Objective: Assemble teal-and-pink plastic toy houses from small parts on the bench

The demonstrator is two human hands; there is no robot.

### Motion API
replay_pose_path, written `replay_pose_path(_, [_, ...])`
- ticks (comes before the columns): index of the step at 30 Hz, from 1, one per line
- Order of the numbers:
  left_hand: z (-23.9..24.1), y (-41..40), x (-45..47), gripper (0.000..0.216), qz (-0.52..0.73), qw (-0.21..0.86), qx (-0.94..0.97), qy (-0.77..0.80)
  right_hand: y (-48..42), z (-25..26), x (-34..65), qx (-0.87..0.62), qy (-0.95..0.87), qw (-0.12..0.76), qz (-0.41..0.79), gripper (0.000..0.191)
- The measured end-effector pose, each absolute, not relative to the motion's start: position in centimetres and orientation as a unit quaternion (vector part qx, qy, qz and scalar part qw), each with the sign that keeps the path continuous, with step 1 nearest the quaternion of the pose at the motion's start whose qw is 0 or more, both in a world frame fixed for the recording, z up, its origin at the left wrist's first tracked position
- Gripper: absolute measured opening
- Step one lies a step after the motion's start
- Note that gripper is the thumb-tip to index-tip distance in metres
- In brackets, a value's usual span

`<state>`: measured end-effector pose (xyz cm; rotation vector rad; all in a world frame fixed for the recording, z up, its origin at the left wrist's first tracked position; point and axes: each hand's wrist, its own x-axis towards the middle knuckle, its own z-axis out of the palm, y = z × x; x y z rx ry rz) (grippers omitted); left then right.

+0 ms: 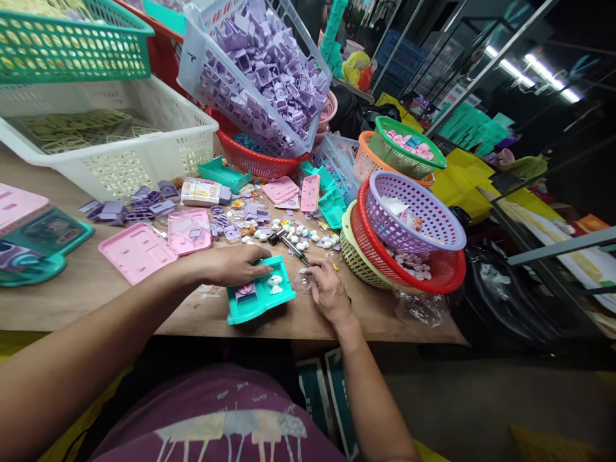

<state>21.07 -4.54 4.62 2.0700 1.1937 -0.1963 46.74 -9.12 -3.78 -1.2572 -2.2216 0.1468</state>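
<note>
Now | left hand (240, 264) palm-down, grip pinching teal tray (262, 312) | right hand (330, 292) curled, grip unclear

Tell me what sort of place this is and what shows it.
Probably a toy-assembly workshop: a translucent plastic crate heaped with small purple plastic parts, loose white animal-shaped figurines on the brown tabletop, and stacked round perforated plastic baskets suggest it.

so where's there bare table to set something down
The table looks bare front left, between the toy, pink panel and left forearm; also front right, between the right hand and plastic wrap. Behind the tray it's crowded with white figures and purple parts.
</note>
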Motion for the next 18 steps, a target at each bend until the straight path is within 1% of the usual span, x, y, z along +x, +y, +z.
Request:
replay_pose_path(3, [4.7,-4.5,20.7,0.056,-0.064,0.366,0.811,0.453,-10.6,-3.5,46.1,-0.534,-0.786,0.304,0.071,0.024])
replay_pose_path(5, [4.9,-4.6,20.5,0.056,-0.059,0.364,0.809,0.459,-11.4,-3.3,45.5,-0.571,-0.771,0.273,0.072,0.025])
replay_pose_path(7, [5.2,-4.7,20.5,0.056,-0.054,0.361,0.806,0.466,-12.0,-3.3,45.0,-0.586,-0.774,0.227,0.073,0.034])
replay_pose_path(9, [5.5,-4.9,20.5,0.056,-0.044,0.357,0.808,0.466,-12.4,-3.5,45.0,-0.578,-0.786,0.202,0.085,0.036])
replay_pose_path(11, [5.8,-5.0,20.5,0.056,-0.032,0.357,0.812,0.46,-12.6,-3.7,45.4,-0.55,-0.804,0.2,0.106,0.035])
replay_pose_path(13, [5.9,-5.0,20.5,0.056,-0.022,0.358,0.817,0.452,-12.7,-3.9,45.8,-0.529,-0.816,0.202,0.12,0.038])
replay_pose_path(16, [5.9,-5.1,20.6,0.055,-0.018,0.366,0.823,0.434,-12.7,-4.1,46.0,-0.537,-0.815,0.19,0.104,0.044])
replay_pose_path(18, [5.8,-5.1,20.6,0.054,-0.021,0.37,0.825,0.426,-12.6,-4.1,45.8,-0.551,-0.812,0.176,0.076,0.042])
